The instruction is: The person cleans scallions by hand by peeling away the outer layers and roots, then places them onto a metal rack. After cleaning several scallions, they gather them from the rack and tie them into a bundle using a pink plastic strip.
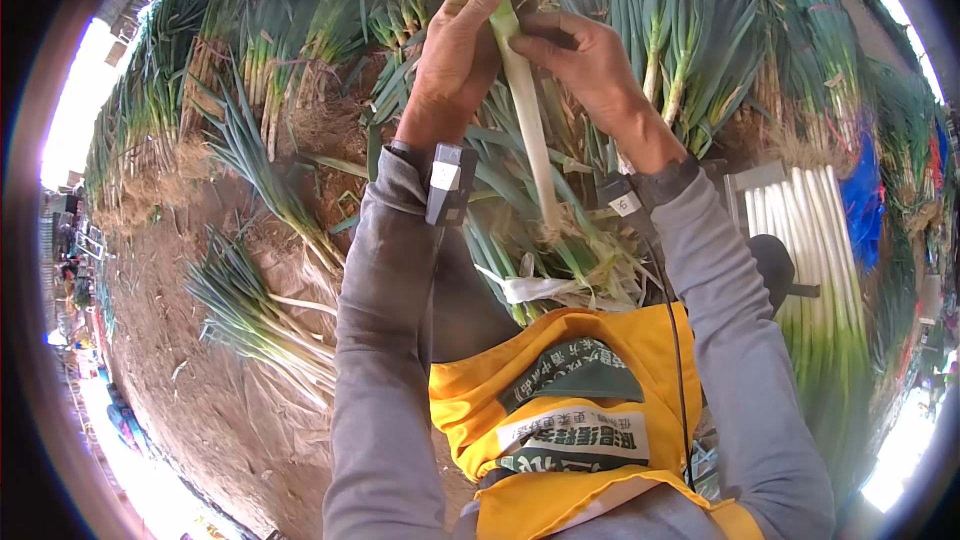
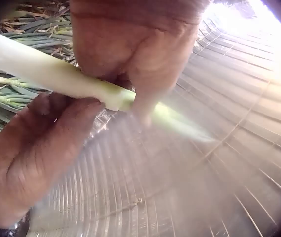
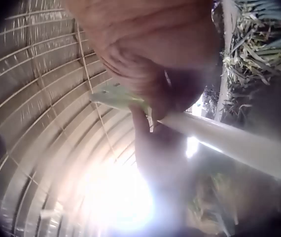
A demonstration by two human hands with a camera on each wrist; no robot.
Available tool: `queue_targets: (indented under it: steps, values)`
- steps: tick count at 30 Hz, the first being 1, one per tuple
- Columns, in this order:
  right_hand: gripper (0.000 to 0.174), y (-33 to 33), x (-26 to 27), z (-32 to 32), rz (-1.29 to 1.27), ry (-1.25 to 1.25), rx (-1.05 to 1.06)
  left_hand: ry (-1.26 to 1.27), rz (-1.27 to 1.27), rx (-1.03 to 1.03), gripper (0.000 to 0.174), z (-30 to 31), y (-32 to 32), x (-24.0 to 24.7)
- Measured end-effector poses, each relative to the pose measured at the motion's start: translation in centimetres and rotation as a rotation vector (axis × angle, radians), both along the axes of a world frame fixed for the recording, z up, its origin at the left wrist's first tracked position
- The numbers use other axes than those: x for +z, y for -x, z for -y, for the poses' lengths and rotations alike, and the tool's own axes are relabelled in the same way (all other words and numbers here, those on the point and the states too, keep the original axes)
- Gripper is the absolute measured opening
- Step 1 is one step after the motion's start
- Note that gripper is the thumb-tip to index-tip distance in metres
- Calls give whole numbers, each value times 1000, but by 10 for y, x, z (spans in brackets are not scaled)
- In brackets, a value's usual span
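A long green onion [image 1: 530, 130] is held up in front of the body, its white shaft slanting down toward the rooted end and its green part leaving the top of the head view. My left hand [image 1: 460, 45] grips its upper part, the thumb lying along the front. Just to the right, my right hand [image 1: 580, 65] pinches the same stalk with thumb and bent fingers. In the left wrist view the pale stalk [image 2: 32, 66] passes between both hands. The right wrist view shows the white shaft [image 3: 244, 143] running out to the right; some fingertips are hidden behind it.
Loose green onions and torn leaves [image 1: 590, 250] lie below the hands. Peeled white onions [image 1: 810, 240] sit in a row at the right. Another small pile [image 1: 265, 315] lies on the brown ground at the left. Tied bundles [image 1: 690, 20] stand along the back.
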State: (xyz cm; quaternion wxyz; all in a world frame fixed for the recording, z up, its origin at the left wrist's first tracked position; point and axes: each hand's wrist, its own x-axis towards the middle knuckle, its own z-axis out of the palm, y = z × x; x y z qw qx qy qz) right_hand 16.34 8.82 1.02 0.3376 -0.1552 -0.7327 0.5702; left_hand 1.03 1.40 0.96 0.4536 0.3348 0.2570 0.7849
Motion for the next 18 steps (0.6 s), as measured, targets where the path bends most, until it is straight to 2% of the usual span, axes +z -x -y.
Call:
queue_targets:
  steps: [5, 7, 8, 10, 11, 13, 15, 17, 18]
  values:
    - [33, -7, 3, 5, 31, 213, 11, 3, -4, -19, 34, -1, -4, 2]
    - [26, -11, 10, 12, 105, -76, -28, -24, -110, 33, 36, -4, -1, 0]
    - [26, -11, 5, 14, 108, -74, -22, -21, -107, 38, 36, -3, -1, 3]
    - [22, -11, -5, 22, -85, -660, -20, 84, -186, 216, 32, 0, 1, 9]
    - [22, -16, -4, 26, -85, -658, -10, 87, -182, 225, 32, 0, 1, 15]
    - [22, -36, -5, 34, 98, 51, 123, -44, -112, 327, 22, -1, 4, 20]
    - [23, -53, -18, 39, 128, 104, 157, -95, -98, 350, 20, -9, 20, 11]
    - [21, -70, -38, 43, 327, 232, 189, -136, -49, 443, 18, -14, 34, 7]
    - [21, -79, -49, 45, 333, 238, 196, -96, -4, 438, 17, -15, 42, 5]
